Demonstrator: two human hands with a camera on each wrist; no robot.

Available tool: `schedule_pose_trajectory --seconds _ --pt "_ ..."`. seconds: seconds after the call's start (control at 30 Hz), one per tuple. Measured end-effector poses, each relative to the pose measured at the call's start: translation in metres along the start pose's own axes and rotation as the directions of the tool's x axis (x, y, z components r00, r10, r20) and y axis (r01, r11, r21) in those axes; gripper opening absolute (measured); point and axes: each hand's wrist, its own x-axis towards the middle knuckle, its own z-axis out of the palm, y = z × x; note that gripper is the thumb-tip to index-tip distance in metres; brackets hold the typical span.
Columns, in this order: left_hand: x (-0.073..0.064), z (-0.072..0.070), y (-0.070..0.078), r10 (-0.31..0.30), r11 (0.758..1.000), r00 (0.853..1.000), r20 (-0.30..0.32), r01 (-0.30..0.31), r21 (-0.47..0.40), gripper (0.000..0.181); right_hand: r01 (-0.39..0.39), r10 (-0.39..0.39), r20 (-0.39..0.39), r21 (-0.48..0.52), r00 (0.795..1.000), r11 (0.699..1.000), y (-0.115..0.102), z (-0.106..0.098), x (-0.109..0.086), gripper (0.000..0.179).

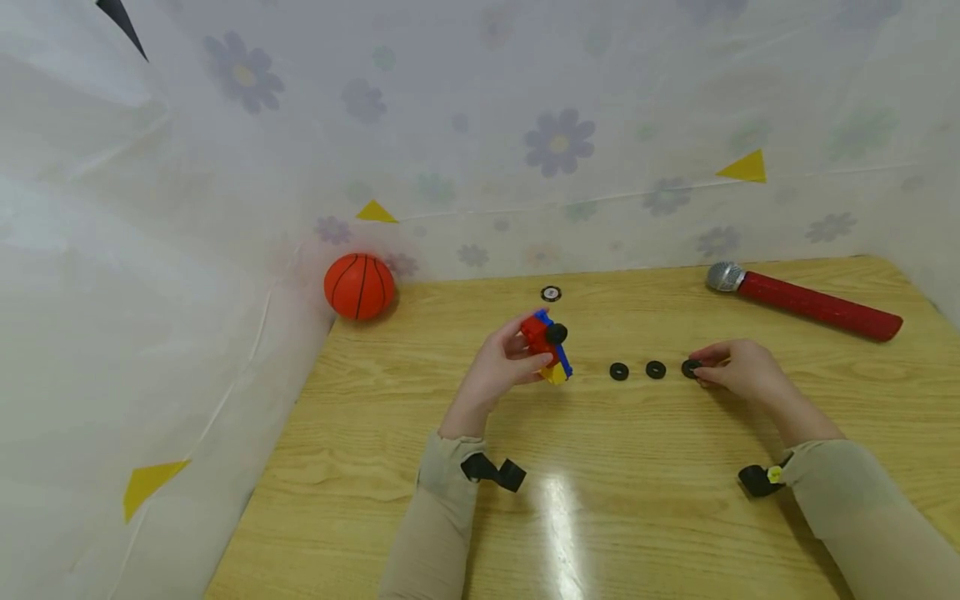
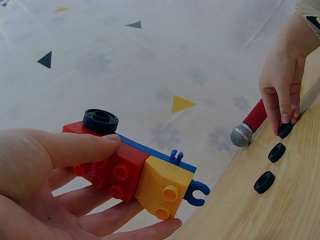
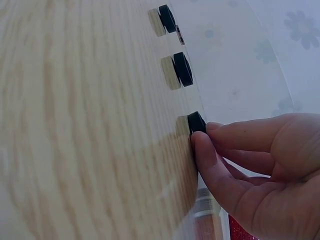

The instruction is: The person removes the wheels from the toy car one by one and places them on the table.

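My left hand point(image 1: 498, 367) holds a toy vehicle point(image 2: 127, 167) built of red and yellow blocks on a blue base, its studs facing sideways. One black wheel point(image 2: 101, 121) is fitted on its side, by the thumb. On the table to the right, my right hand point(image 1: 742, 371) pinches a black toy wheel point(image 3: 197, 122) between thumb and fingers; it lies at or just on the tabletop. Two more black wheels, a middle one point(image 1: 656, 369) and a left one point(image 1: 618, 372), lie flat in a row beside it.
A red-handled microphone point(image 1: 817, 307) lies at the back right of the wooden table point(image 1: 360, 467). An orange toy basketball point(image 1: 359, 287) sits at the back left corner. A small round black-and-white disc point(image 1: 551, 293) lies near the back edge, before a flowered curtain point(image 1: 465, 142).
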Motion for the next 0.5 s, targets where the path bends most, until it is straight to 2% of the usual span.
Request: schedule_pose_trajectory --seconds 0.2,0.5 --pt "0.0002 0.0007 0.0003 -0.027 1.000 1.000 -0.003 0.027 -0.009 0.065 -0.003 0.003 -0.007 0.000 1.000 1.000 -0.0004 0.0002 -0.0004 0.039" --pt "-0.0003 0.0010 -0.0013 -0.030 0.999 0.999 -0.017 0.030 -0.038 0.069 -0.005 0.005 -0.007 0.032 1.000 0.999 -0.0004 0.0005 -0.0028 0.040"
